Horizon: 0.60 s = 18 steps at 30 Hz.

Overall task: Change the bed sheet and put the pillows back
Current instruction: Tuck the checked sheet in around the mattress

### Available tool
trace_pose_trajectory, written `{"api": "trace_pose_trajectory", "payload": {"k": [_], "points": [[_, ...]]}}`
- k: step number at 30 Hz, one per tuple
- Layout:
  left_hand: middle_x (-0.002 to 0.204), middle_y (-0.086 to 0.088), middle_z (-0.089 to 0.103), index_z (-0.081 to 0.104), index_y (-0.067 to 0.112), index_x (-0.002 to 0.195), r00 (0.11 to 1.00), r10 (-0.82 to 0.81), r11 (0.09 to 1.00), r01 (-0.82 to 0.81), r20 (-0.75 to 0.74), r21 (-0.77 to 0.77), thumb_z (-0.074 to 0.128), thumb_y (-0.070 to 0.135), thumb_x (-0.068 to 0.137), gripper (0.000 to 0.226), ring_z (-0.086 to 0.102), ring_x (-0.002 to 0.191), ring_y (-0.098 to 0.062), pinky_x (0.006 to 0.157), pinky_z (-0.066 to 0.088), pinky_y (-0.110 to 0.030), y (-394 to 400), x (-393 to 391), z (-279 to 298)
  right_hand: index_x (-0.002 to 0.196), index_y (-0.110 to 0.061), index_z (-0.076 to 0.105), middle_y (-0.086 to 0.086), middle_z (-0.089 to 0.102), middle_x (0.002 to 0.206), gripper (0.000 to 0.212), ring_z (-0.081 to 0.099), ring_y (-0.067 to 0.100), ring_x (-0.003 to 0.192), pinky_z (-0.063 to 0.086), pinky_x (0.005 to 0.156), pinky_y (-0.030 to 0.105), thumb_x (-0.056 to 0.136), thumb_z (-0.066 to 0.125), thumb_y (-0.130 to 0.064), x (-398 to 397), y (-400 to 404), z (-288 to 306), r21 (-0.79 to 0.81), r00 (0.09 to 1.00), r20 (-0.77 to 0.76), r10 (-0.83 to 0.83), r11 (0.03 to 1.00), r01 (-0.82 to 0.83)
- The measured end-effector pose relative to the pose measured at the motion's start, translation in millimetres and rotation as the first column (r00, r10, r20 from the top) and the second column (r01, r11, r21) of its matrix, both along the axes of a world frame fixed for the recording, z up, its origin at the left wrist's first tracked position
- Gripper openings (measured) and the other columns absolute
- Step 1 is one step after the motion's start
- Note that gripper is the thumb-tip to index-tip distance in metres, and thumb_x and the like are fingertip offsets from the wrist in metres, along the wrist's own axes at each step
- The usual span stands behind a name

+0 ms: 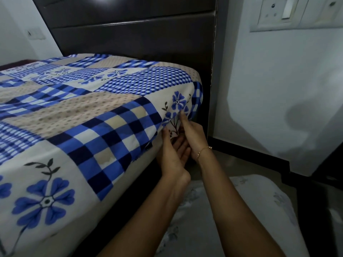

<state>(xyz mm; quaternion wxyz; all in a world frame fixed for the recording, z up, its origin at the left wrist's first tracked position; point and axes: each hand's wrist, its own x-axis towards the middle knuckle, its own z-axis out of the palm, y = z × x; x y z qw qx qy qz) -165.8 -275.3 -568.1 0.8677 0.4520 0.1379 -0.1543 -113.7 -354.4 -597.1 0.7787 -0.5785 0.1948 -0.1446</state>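
A bed sheet (96, 112) with blue checks, beige dotted patches and blue flowers covers the mattress and hangs over its near side. Both hands work at the sheet's corner beside the headboard. My left hand (171, 156) has its thumb on the outside of the hanging edge and its fingers behind the fabric, pinching it. My right hand (193, 134), with a thin bracelet on the wrist, grips the same corner just above; its forefinger presses on the printed flower. No pillow is in view.
A dark padded headboard (130, 34) stands behind the bed, right next to the corner. A white wall with a switch panel (289, 13) lies to the right. A white cloth with faint grey flowers (241, 210) is below my arms, dark furniture (326, 173) at far right.
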Motion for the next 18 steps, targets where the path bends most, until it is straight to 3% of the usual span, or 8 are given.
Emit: {"api": "trace_pose_trajectory", "payload": {"k": [2,5,8,11,15,18], "points": [[0.096,-0.002,0.072,0.061,0.018,0.103,0.992,0.112,0.993,-0.114,0.065,0.030,0.055,0.051,0.085,0.038,0.069,0.084,-0.010,0.065,0.053,-0.019,2.7,-1.1,0.3,0.095,-0.001,0.065,0.011,0.067,0.088,0.048,0.063,0.021,0.081,0.053,0.078,0.037,0.079,0.067,-0.046,-0.6,4.6,0.1,-0.035,1.000,0.016,0.009,0.999,-0.009],[0.086,-0.001,0.072,0.059,0.017,0.099,0.976,0.175,0.983,-0.180,0.133,0.027,0.050,0.042,0.092,0.027,0.070,0.072,-0.008,0.056,0.052,-0.014,3.7,1.5,0.7,0.078,-0.006,0.061,0.011,0.064,0.080,0.023,0.060,0.021,0.077,0.051,0.079,0.041,0.085,0.066,-0.028,-1.4,1.1,-0.5,-0.065,0.997,0.081,-0.006,0.998,0.011],[0.079,-0.001,0.069,0.061,0.014,0.101,0.981,0.091,0.984,-0.115,0.173,0.138,0.044,0.040,0.096,0.031,0.066,0.067,-0.009,0.055,0.049,-0.016,-7.2,-4.8,-20.7,0.074,-0.014,0.061,0.013,0.063,0.087,0.018,0.060,0.026,0.083,0.051,0.075,0.042,0.089,0.060,-0.022,-5.1,-11.2,-10.8,0.021,0.991,0.097,-0.090,0.996,0.088],[0.075,-0.001,0.064,0.059,0.018,0.096,0.988,-0.049,0.990,0.029,0.146,0.136,0.041,0.038,0.097,0.028,0.061,0.067,-0.010,0.056,0.049,-0.019,-27.9,-14.0,-41.6,0.073,-0.017,0.056,0.016,0.062,0.090,0.022,0.061,0.028,0.083,0.054,0.067,0.048,0.092,0.056,-0.028,-11.4,-29.5,-20.8,0.026,0.979,0.023,-0.202,0.979,0.201],[0.076,0.000,0.062,0.059,0.015,0.104,0.986,-0.142,0.987,0.135,0.090,0.085,0.039,0.040,0.098,0.033,0.060,0.066,-0.010,0.057,0.049,-0.020,-55.0,-5.9,-54.6,0.075,-0.014,0.054,0.008,0.061,0.079,0.023,0.058,0.017,0.066,0.048,0.041,0.024,0.092,0.057,-0.030,-13.5,-49.0,-19.1,-0.221,0.952,-0.029,-0.306,0.931,0.292],[0.066,0.001,0.062,0.060,0.011,0.087,0.997,-0.074,0.984,0.071,0.009,0.165,0.037,0.038,0.099,0.038,0.058,0.062,-0.010,0.056,0.048,-0.020,-52.4,5.8,-67.0,0.076,-0.008,0.054,0.011,0.056,0.077,0.021,0.053,0.020,0.070,0.041,0.056,0.026,0.084,0.067,-0.021,-6.9,-52.6,-25.3,-0.503,0.939,0.023,-0.343,0.808,0.308]]}}
